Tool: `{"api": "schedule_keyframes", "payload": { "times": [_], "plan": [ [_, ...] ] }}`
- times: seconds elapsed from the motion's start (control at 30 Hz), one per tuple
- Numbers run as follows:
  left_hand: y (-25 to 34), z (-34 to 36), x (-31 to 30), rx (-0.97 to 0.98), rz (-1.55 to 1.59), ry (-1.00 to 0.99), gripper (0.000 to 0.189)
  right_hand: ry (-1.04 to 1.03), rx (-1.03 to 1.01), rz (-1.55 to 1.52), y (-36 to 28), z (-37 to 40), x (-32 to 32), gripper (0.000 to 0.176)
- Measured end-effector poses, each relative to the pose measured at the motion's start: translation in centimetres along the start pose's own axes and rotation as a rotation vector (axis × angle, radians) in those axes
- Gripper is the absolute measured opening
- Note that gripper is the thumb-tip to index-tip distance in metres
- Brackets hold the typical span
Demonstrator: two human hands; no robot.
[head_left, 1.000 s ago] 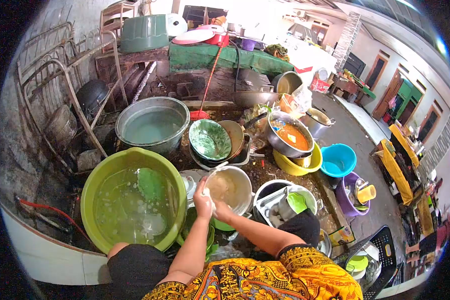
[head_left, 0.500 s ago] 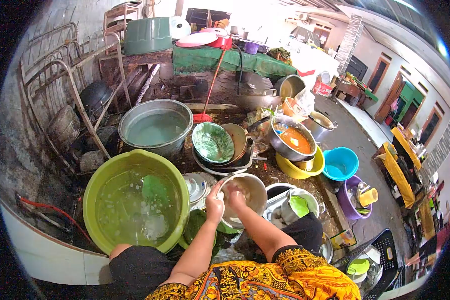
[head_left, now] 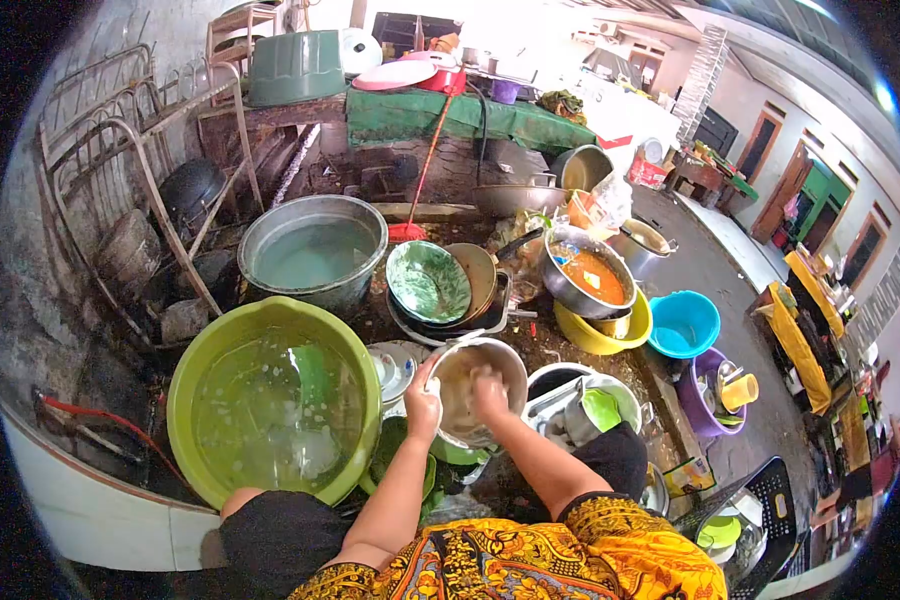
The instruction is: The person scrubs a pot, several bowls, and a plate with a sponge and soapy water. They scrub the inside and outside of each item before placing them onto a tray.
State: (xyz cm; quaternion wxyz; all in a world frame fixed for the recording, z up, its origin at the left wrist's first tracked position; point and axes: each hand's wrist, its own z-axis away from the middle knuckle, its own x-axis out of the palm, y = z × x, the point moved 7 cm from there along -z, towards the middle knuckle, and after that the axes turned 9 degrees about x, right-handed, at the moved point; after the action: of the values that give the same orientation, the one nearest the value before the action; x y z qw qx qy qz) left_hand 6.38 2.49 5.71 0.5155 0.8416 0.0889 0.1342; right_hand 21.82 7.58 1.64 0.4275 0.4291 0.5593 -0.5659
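Note:
A metal pot is tipped toward me between my knees, with cloudy water inside it. At its left rim my left hand is closed, gripping the edge. Inside the pot is my right hand, blurred by motion; its fingers and anything in them cannot be made out. To the left stands a large green basin of water with a green item and pale pieces under the surface. A white lid lies between basin and pot, and a green bowl sits below it.
Behind the pot are a marbled green bowl and a grey tub of water. On the right are a pot of orange liquid, a yellow basin, a blue basin, a purple bucket and a black crate.
The pot has shifted slightly left and its inside faces me more. My right hand has moved a little right inside it. The green item in the basin has changed its angle.

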Motion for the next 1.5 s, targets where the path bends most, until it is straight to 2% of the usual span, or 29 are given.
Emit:
{"api": "schedule_keyframes", "payload": {
  "times": [0.03,0.1,0.13,0.2,0.27,0.3,0.33,0.37,0.4,0.43,0.47,0.53,0.57,0.63,0.67,0.73,0.8,0.83,0.9,1.0,1.07,1.1,1.17,1.2,1.27,1.3,1.37,1.43,1.5],
  "plan": [
    [-1.1,-0.1,0.0,0.002,0.004,0.001,0.044,0.003,0.000,0.003,0.5,0.7,1.1,0.031],
    [-2.0,0.1,-0.2,-0.112,0.191,0.083,0.043,-0.264,-0.373,-0.184,-2.8,3.9,2.9,0.022],
    [-1.9,0.5,0.0,-0.148,0.231,0.079,0.042,-0.270,-0.374,-0.180,-3.8,4.3,3.3,0.022],
    [-2.3,1.0,0.4,-0.160,0.221,0.082,0.042,-0.119,-0.279,-0.762,-4.8,4.5,2.6,0.021],
    [-2.0,1.3,0.6,-0.161,0.107,0.085,0.043,-0.092,-0.312,-0.523,-4.5,1.4,3.7,0.024],
    [-2.3,1.2,0.7,-0.124,0.096,0.071,0.045,0.050,-0.413,-0.267,-3.8,-0.1,4.1,0.027],
    [-0.7,1.0,0.7,-0.125,0.096,0.061,0.047,-0.124,-0.007,-0.047,-3.1,-1.1,1.7,0.039],
    [-1.0,0.9,0.7,-0.116,0.076,0.051,0.049,0.557,-0.323,0.234,-2.2,-0.5,1.1,0.037],
    [-0.3,0.7,0.2,-0.148,-0.015,0.061,0.036,0.252,-0.125,0.210,-0.1,-1.8,1.9,0.038],
    [-1.3,0.4,0.0,-0.089,-0.018,0.059,0.035,-0.051,0.073,0.188,1.3,-2.4,2.3,0.039],
    [1.1,-0.2,-0.3,-0.031,-0.081,0.029,0.036,-0.082,0.087,0.191,0.9,-1.2,1.5,0.039],
    [-0.1,-0.6,-0.5,-0.048,0.081,0.081,0.039,-0.284,-0.101,0.050,-1.9,1.7,1.3,0.035],
    [-0.2,-0.6,-0.6,-0.066,0.145,0.126,0.039,-0.297,-0.091,0.054,-2.1,2.0,3.1,0.035],
    [-1.9,0.0,-0.6,-0.135,0.193,0.135,0.040,-0.414,-0.202,-0.248,-3.7,2.6,7.6,0.046],
    [-2.8,0.2,-0.6,-0.188,0.238,0.146,0.041,-0.420,-0.197,-0.252,-4.3,3.0,7.3,0.046],
    [-2.6,0.2,-0.6,-0.159,0.189,0.119,0.040,-0.073,-0.217,-0.139,-6.0,2.3,3.4,0.042],
    [-1.4,0.1,-0.3,-0.146,0.172,0.099,0.041,-0.260,-0.068,0.088,-4.0,-0.8,3.6,0.040],
    [-1.6,0.0,-0.5,-0.150,0.167,0.091,0.041,-0.276,0.023,0.080,-3.3,-0.7,0.7,0.039],
    [-1.2,-0.5,-1.0,-0.183,0.243,0.125,0.040,-0.322,0.026,0.177,-0.8,-1.1,0.7,0.044],
    [-1.9,-0.2,-1.1,-0.194,0.277,0.120,0.039,-0.231,0.120,0.154,-0.5,2.0,2.5,0.047],
    [-3.4,0.2,-1.0,-0.194,0.250,0.096,0.040,-0.521,-0.200,0.085,-2.4,2.5,8.6,0.040],
    [-3.5,0.5,-0.8,-0.199,0.248,0.089,0.040,-0.524,-0.193,0.080,-2.5,2.2,10.1,0.040],
    [-4.2,1.4,-0.3,-0.299,0.295,0.069,0.042,-0.272,-0.357,-0.289,-4.3,1.3,9.6,0.040],
    [-4.5,1.5,-0.2,-0.292,0.291,0.064,0.043,-0.271,-0.351,-0.302,-4.7,0.9,8.4,0.040],
    [-4.6,1.7,-0.2,-0.313,0.348,0.074,0.043,-0.319,0.094,-0.894,-2.5,-1.6,6.4,0.033],
    [-4.4,1.5,-0.1,-0.330,0.417,0.094,0.044,-0.312,0.098,-0.902,-2.8,-1.7,5.7,0.033],
    [-4.7,1.7,0.2,-0.414,0.505,0.101,0.046,-0.417,0.347,-1.608,-2.5,-1.7,5.5,0.025],
    [-5.2,1.5,0.7,-0.403,0.579,0.045,0.043,-0.480,0.275,-1.732,-5.1,1.7,1.9,0.025],
    [-5.0,1.2,0.7,-0.402,0.590,0.053,0.042,-0.402,0.062,-1.536,-5.4,2.4,2.0,0.038]
  ]
}}
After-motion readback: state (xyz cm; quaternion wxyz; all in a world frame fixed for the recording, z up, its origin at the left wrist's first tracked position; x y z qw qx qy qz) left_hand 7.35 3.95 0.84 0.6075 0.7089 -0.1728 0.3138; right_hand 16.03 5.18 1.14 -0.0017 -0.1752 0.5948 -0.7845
